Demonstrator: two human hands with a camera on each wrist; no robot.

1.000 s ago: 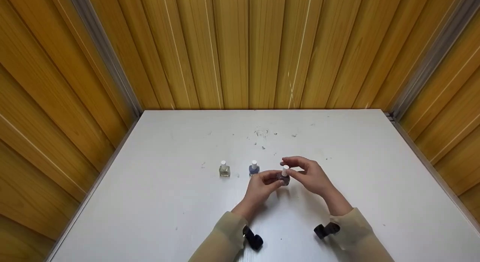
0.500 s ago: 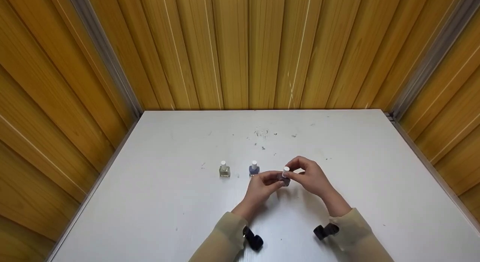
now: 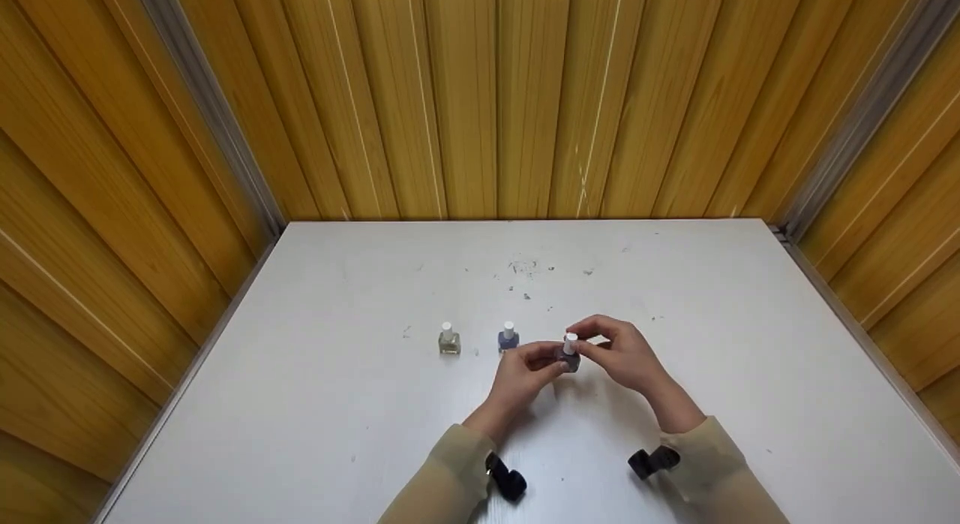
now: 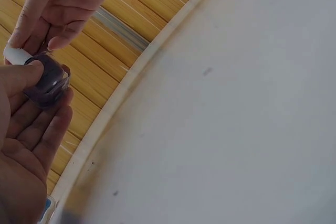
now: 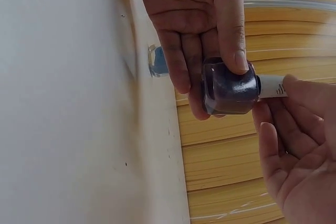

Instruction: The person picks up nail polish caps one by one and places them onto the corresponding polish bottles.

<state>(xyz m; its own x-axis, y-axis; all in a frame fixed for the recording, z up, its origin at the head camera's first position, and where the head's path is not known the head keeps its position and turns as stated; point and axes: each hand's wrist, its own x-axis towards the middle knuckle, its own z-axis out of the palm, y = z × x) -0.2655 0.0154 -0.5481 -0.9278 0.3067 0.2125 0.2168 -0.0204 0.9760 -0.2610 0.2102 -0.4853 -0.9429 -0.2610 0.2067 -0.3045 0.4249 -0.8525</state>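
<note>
A dark purple nail polish bottle (image 3: 569, 358) with a white cap (image 5: 272, 86) is held up between both hands. My left hand (image 3: 519, 377) pinches its glass body (image 5: 229, 88) between thumb and fingers. At the cap, my right hand (image 3: 626, 353) has thumb and fingertips on either side, pinching it. The cap sits on the bottle's neck, with the dark collar showing below it in the right wrist view. A blue nail polish bottle (image 3: 508, 339) stands upright just beyond my left hand, its base partly hidden by that hand.
A pale yellow-green nail polish bottle (image 3: 449, 341) stands upright to the left of the blue one. Both are on the white table (image 3: 337, 404), which has dark specks toward the back. Wood-look panels (image 3: 465, 96) wall the table at the back and sides.
The right hand's fingers have closed in from loosely spread to pinching the white cap, then shifted slightly at it. The left hand and the bottle stay nearly in place.
</note>
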